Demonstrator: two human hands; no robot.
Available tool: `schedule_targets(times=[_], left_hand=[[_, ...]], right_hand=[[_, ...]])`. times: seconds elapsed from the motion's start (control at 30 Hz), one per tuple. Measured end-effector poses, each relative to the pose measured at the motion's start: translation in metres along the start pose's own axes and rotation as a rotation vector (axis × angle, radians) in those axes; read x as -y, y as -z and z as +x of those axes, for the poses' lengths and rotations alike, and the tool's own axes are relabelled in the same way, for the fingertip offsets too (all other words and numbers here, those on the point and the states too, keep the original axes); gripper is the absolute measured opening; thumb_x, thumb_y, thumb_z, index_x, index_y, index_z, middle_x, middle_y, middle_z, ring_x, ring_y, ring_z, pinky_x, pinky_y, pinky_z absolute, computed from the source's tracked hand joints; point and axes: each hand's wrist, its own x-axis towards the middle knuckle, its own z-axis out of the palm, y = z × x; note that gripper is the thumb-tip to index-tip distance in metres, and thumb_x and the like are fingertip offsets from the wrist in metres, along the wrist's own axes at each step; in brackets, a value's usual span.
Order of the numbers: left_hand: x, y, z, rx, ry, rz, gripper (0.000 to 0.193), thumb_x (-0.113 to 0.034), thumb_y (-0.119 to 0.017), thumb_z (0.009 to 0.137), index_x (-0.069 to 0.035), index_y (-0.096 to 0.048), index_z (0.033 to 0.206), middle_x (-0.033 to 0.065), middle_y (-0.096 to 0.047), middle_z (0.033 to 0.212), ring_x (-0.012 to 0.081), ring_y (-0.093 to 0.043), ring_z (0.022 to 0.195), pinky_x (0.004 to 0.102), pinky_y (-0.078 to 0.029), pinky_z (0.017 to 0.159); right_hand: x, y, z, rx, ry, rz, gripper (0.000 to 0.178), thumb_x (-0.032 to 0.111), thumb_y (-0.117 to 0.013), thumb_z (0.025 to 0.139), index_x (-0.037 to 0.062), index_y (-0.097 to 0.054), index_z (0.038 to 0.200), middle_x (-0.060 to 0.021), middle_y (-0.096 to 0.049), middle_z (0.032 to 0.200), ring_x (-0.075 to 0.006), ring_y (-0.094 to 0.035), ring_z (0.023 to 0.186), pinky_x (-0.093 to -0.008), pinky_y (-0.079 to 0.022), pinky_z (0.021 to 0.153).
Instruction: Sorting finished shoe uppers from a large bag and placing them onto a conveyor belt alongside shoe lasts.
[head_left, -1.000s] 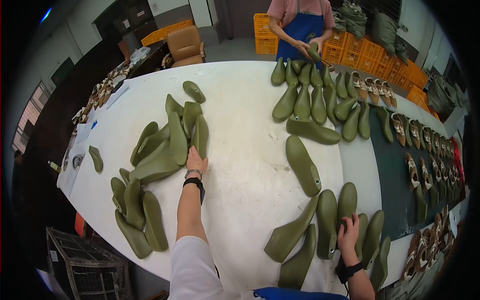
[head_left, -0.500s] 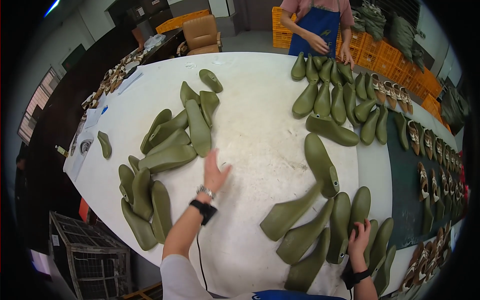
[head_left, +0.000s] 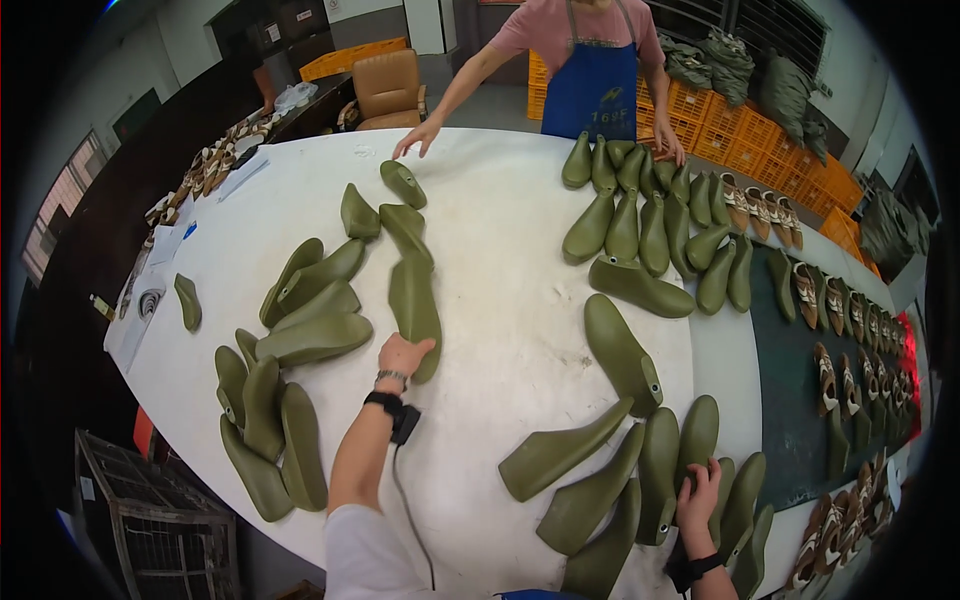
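Note:
Olive-green shoe lasts lie all over the white table. My left hand [head_left: 405, 357] is closed on the lower end of a long shoe last [head_left: 414, 295], thumb across its top. Left of it lies a loose pile of lasts [head_left: 318, 338]. At the lower right, my right hand [head_left: 698, 497] has its fingers curled round the near end of another shoe last [head_left: 699, 432], in a row of lasts lying side by side. Its palm side is partly hidden.
Across the table a person in a blue apron [head_left: 592, 95] stretches a hand [head_left: 420, 138] toward a lone last [head_left: 403, 184]; their other hand is by the grouped lasts [head_left: 622, 222]. Rows of brown-and-white shoes [head_left: 826, 380] stand at right. A metal cage [head_left: 165, 520] sits lower left.
My left hand has closed on the long last, which has shifted and turned away from the pile. My right hand stays on its last. The other person's arm has reached out over the table.

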Motion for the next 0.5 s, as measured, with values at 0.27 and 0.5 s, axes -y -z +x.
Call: schedule_targets(times=[0.27,0.5], left_hand=[[0.066,0.014,-0.158,-0.074,-0.774,0.606,0.055,-0.003,-0.058,0.065,-0.009,-0.044,0.117,0.0121,-0.045,0.113,0.0291,-0.045,0.103,0.0422,-0.039,0.082],[0.032,0.007,-0.184,0.046,-0.606,0.32,0.078,-0.043,-0.067,0.065,-0.016,-0.034,0.131,0.0172,-0.035,0.129,0.0344,-0.032,0.12,0.0516,-0.027,0.094]], right_hand=[[-0.004,-0.011,0.011,-0.034,0.052,-0.001,0.024,0.003,-0.056,0.074,0.0098,-0.054,0.097,-0.0204,-0.041,0.121,-0.0394,-0.045,0.106,-0.0411,-0.041,0.086],[0.001,-0.015,0.013,0.004,0.071,0.022,0.024,0.004,-0.055,0.075,0.0113,-0.054,0.098,-0.02,-0.041,0.121,-0.039,-0.046,0.105,-0.041,-0.041,0.085]])
